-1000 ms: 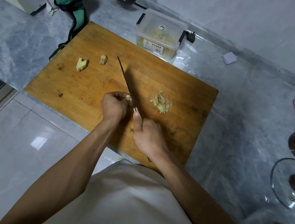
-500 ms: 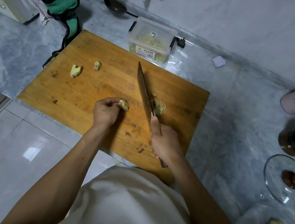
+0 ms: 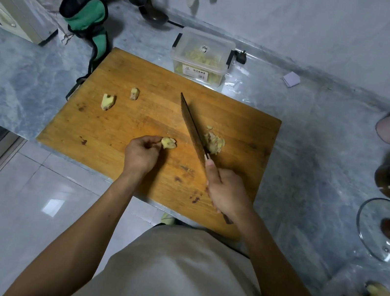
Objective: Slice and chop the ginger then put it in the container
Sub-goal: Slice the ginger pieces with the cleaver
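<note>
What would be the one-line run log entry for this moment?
left hand: holds ginger piece | right hand: grips knife | slices beside blade

Both hands low and forward, left hand (image 3: pixel 141 155) pinching with curled fingers, right hand (image 3: pixel 228 195) wrapped in a grip.

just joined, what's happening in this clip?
A person is cutting ginger on a wooden cutting board. The left hand pinches a ginger chunk; the right hand holds a knife with its blade lying against a pile of sliced ginger. Two more ginger pieces sit at the board's far left. The lidded plastic container beyond the board already holds some ginger.
</note>
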Motion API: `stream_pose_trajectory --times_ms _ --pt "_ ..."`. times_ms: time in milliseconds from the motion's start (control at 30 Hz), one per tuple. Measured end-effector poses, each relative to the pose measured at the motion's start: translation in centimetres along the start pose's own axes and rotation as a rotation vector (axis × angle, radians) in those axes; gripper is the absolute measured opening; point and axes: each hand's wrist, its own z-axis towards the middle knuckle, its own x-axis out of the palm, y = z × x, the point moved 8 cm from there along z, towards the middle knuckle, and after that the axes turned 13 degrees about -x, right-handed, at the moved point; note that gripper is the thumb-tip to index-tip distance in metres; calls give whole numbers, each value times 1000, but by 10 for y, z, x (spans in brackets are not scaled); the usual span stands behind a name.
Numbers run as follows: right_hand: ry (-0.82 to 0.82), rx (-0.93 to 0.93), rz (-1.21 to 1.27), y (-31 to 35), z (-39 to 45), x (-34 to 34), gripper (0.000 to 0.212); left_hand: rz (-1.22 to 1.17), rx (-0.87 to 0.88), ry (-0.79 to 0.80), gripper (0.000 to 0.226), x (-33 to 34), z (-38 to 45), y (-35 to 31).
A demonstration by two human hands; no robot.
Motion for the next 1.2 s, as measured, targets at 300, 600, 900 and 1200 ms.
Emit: stream_pose_trajectory --times_ms 300,600,900,1200 --pt "42 -19 4 1 -6 1 62 390 407 42 31 11 -21 -32" --pt "46 -63 4 1 -6 -1 73 46 279 -49 25 12 -29 -25" --pt "43 -60 47 -6 -2 3 67 332 391 -46 36 20 -30 -24" --pt "59 -51 65 -9 2 1 67 491 403 -120 7 14 -21 -39"
